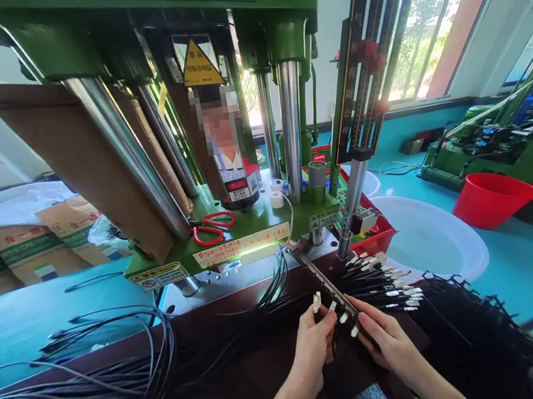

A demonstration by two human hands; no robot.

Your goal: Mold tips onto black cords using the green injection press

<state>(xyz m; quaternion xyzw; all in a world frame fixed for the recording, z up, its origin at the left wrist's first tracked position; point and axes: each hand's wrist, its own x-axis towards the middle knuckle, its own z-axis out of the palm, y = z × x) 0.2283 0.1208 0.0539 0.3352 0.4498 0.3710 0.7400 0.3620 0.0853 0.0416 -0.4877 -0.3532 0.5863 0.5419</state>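
Note:
My left hand is closed on small white connectors that stick up from its fingertips, near the middle of the lower view. Beside it on the right, my right hand grips the near end of a long dark metal bar. The bar slants away toward the machine's base, and white connectors sit along its near part, close to both hands. Dark cables hang below my left hand. A bundle of black cables with white connector ends lies just beyond my right hand.
A green press with steel columns stands ahead, red-handled scissors on its ledge. Black cables lie at left. At right are a white tub, a red bucket and a heap of black parts.

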